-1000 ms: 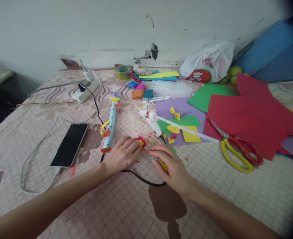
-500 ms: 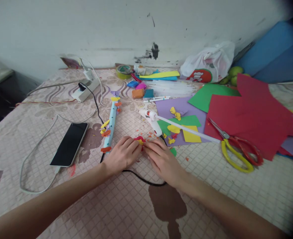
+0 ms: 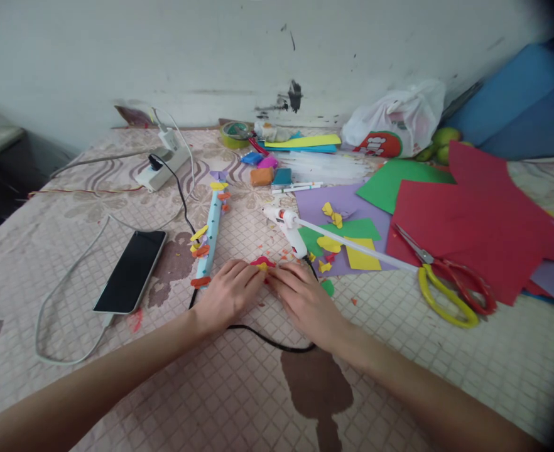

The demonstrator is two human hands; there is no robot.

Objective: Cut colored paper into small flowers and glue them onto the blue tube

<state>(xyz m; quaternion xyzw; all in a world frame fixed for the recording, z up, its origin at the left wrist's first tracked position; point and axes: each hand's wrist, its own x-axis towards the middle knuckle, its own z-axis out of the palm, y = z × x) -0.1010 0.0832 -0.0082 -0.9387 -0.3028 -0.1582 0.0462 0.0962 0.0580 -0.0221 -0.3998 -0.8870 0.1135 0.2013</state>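
Observation:
Between my hands, low over the table, is a small red paper flower with a yellow centre; its lower part is hidden by fingers. My left hand is closed, pinching its left side. From the other side my right hand grips it too, fingers bent together. Just left of my left hand lies a light blue strip with yellow, orange and purple paper shapes along it. Beyond my right hand a white hot glue gun rests on its side, a long glue stick sticking out of its back.
To the right are scissors with yellow and red handles, red paper, green paper and purple paper with cut scraps. A charging phone, a power strip and cables lie left. Clay packs and a plastic bag are behind.
The red flower shows a little more between my fingers, and my left hand has shifted slightly left. The other things stay where they were.

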